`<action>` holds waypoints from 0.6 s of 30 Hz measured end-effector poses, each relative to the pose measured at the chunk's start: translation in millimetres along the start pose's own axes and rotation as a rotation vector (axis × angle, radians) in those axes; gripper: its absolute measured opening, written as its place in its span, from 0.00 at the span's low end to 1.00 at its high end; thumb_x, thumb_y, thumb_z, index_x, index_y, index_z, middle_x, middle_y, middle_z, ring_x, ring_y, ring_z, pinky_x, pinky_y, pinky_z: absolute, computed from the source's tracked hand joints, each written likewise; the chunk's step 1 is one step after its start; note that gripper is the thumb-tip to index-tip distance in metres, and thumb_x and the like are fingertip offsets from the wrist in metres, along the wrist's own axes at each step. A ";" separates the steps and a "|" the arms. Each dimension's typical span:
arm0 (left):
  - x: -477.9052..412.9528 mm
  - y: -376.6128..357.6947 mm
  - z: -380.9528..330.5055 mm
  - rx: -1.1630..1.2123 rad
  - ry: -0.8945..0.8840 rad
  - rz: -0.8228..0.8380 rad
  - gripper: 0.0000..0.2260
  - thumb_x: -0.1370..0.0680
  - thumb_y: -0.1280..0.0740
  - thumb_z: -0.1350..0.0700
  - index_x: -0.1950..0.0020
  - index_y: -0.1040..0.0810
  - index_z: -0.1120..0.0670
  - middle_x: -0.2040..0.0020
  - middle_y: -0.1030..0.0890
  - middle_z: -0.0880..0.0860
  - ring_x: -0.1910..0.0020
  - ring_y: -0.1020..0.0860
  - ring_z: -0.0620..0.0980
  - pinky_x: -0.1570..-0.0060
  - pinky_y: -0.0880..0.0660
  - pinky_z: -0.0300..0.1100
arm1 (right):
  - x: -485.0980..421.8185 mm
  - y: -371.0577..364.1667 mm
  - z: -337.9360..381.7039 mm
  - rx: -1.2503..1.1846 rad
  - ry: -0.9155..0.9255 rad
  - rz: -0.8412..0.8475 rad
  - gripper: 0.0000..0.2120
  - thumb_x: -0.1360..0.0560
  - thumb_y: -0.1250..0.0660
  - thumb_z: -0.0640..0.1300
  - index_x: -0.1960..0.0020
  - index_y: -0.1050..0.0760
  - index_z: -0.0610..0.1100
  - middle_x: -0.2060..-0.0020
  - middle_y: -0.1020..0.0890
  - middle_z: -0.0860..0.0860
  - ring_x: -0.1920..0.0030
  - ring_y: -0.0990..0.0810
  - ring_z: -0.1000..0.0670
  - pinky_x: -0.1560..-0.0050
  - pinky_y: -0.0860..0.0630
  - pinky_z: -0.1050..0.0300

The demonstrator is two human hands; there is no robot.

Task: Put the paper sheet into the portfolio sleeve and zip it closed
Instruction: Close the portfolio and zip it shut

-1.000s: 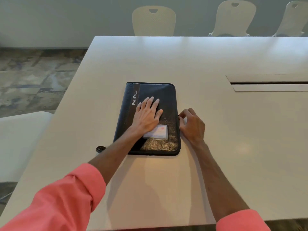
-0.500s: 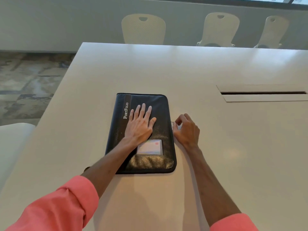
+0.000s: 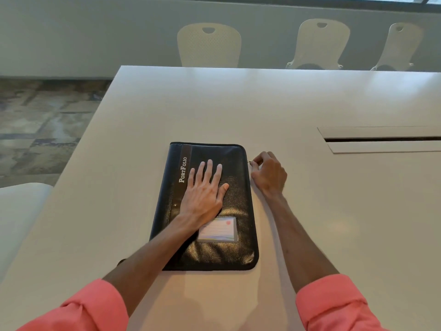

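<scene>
A black leather portfolio (image 3: 235,252) lies closed and flat on the white table (image 3: 334,235), with "PortFolio" printed along a stripe and a card window near its front. My left hand (image 3: 204,189) rests flat on the cover, fingers spread. My right hand (image 3: 268,174) sits at the portfolio's right edge near the far corner, thumb and forefinger pinched on the small metal zipper pull (image 3: 249,161). The paper sheet is not visible.
A long cable slot (image 3: 381,139) with a flap is set into the table at the right. Three pale chairs (image 3: 208,44) stand beyond the far edge. Another pale seat (image 3: 16,218) sits to the left, over patterned carpet.
My right hand has slid away from me along the portfolio's right edge with the zipper pull, from mid-edge to near the far corner. The left hand stays flat on the cover.
</scene>
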State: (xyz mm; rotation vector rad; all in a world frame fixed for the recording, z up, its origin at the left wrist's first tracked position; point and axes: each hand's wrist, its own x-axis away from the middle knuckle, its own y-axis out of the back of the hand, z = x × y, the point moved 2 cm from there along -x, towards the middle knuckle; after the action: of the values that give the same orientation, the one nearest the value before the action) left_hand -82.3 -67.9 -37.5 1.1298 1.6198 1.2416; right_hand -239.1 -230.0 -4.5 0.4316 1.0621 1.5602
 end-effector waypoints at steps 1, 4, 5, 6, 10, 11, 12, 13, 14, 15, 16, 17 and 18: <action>1.6 -0.9 -0.2 0.001 -0.002 -0.003 0.32 0.12 0.60 0.35 0.10 0.58 0.47 0.09 0.56 0.55 0.10 0.59 0.56 0.12 0.57 0.61 | -3.9 -0.9 0.7 -0.006 -0.007 0.001 0.05 0.18 0.26 0.48 0.50 0.19 0.47 0.48 0.16 0.53 0.53 0.15 0.46 0.50 0.18 0.47; 6.8 -2.8 0.3 0.005 -0.003 -0.008 0.32 0.12 0.60 0.35 0.10 0.58 0.47 0.09 0.57 0.55 0.11 0.60 0.55 0.12 0.57 0.61 | -12.7 -3.6 2.7 -0.020 -0.009 0.002 0.04 0.18 0.26 0.48 0.50 0.19 0.48 0.48 0.16 0.54 0.53 0.15 0.46 0.50 0.18 0.48; 8.2 -2.9 0.6 0.007 -0.001 -0.008 0.32 0.12 0.60 0.35 0.10 0.58 0.47 0.09 0.57 0.55 0.11 0.60 0.55 0.12 0.57 0.61 | -14.4 -4.8 3.4 -0.022 0.005 0.006 0.04 0.18 0.26 0.48 0.49 0.18 0.48 0.48 0.16 0.54 0.53 0.15 0.47 0.50 0.18 0.48; 9.4 -2.7 0.9 0.008 0.003 -0.007 0.32 0.12 0.60 0.35 0.10 0.58 0.47 0.09 0.57 0.55 0.11 0.60 0.55 0.12 0.57 0.61 | -15.8 -5.7 3.7 -0.023 0.019 0.011 0.04 0.19 0.26 0.48 0.49 0.18 0.48 0.48 0.16 0.54 0.53 0.15 0.47 0.49 0.17 0.48; 11.2 0.3 0.3 0.020 0.006 -0.012 0.32 0.12 0.57 0.35 0.10 0.56 0.47 0.09 0.54 0.55 0.10 0.57 0.56 0.12 0.55 0.60 | -17.5 -6.6 -0.6 -0.048 0.050 0.064 0.05 0.19 0.25 0.47 0.51 0.19 0.49 0.51 0.16 0.55 0.54 0.18 0.49 0.49 0.18 0.49; 9.9 2.6 -0.3 0.034 0.008 -0.020 0.32 0.12 0.55 0.34 0.10 0.53 0.47 0.10 0.51 0.55 0.10 0.54 0.57 0.12 0.52 0.60 | -17.8 -6.2 -3.4 -0.058 0.060 0.092 0.05 0.20 0.25 0.47 0.53 0.20 0.49 0.52 0.16 0.55 0.54 0.19 0.49 0.50 0.19 0.50; 6.8 5.8 -0.6 0.043 0.012 -0.035 0.32 0.12 0.52 0.34 0.11 0.49 0.48 0.11 0.46 0.55 0.11 0.48 0.57 0.13 0.48 0.60 | -17.9 -5.6 -5.9 -0.067 0.072 0.117 0.06 0.20 0.25 0.47 0.53 0.20 0.49 0.52 0.17 0.56 0.54 0.19 0.50 0.50 0.21 0.50; 1.0 9.7 -0.2 0.044 0.017 -0.057 0.32 0.13 0.49 0.34 0.12 0.44 0.48 0.13 0.41 0.55 0.13 0.42 0.58 0.15 0.43 0.59 | -17.5 -4.7 -8.1 -0.076 0.085 0.136 0.06 0.20 0.25 0.47 0.54 0.21 0.50 0.52 0.17 0.57 0.55 0.19 0.50 0.51 0.22 0.51; -7.9 14.1 0.6 0.042 0.026 -0.077 0.32 0.14 0.46 0.34 0.14 0.41 0.50 0.16 0.38 0.55 0.17 0.38 0.57 0.18 0.39 0.58 | -16.9 -4.1 -9.5 -0.083 0.096 0.146 0.06 0.20 0.25 0.47 0.53 0.21 0.50 0.52 0.18 0.58 0.55 0.20 0.50 0.52 0.24 0.52; -18.8 18.9 1.8 0.046 0.034 -0.094 0.31 0.14 0.44 0.35 0.16 0.38 0.51 0.19 0.36 0.55 0.20 0.35 0.56 0.20 0.37 0.57 | -15.9 -4.0 -10.4 -0.089 0.104 0.151 0.06 0.20 0.26 0.47 0.53 0.21 0.51 0.51 0.18 0.58 0.56 0.20 0.50 0.53 0.26 0.53; -31.2 23.9 3.1 0.054 0.038 -0.106 0.30 0.14 0.42 0.37 0.16 0.37 0.52 0.20 0.35 0.55 0.21 0.34 0.56 0.21 0.36 0.56 | -14.3 -4.4 -10.7 -0.092 0.110 0.153 0.06 0.19 0.26 0.47 0.53 0.22 0.51 0.51 0.19 0.58 0.57 0.20 0.51 0.53 0.27 0.54; -44.9 28.9 4.3 0.063 0.033 -0.114 0.30 0.14 0.41 0.38 0.17 0.37 0.52 0.20 0.34 0.55 0.21 0.34 0.55 0.21 0.37 0.56 | -12.3 -4.8 -10.3 -0.096 0.116 0.154 0.06 0.18 0.27 0.46 0.52 0.22 0.51 0.51 0.19 0.58 0.57 0.20 0.51 0.54 0.27 0.54; -59.0 33.4 5.3 0.072 0.018 -0.112 0.29 0.14 0.40 0.39 0.17 0.37 0.52 0.20 0.34 0.55 0.21 0.34 0.56 0.19 0.38 0.56 | -10.4 -4.9 -9.5 -0.101 0.125 0.157 0.05 0.18 0.27 0.46 0.52 0.22 0.51 0.51 0.19 0.57 0.58 0.20 0.50 0.54 0.27 0.54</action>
State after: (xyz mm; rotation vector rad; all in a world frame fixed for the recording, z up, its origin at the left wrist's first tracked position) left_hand -53.8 -118.5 -2.1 1.0588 1.7292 1.1322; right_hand -240.4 -243.5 -10.7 0.3587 1.0586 1.7911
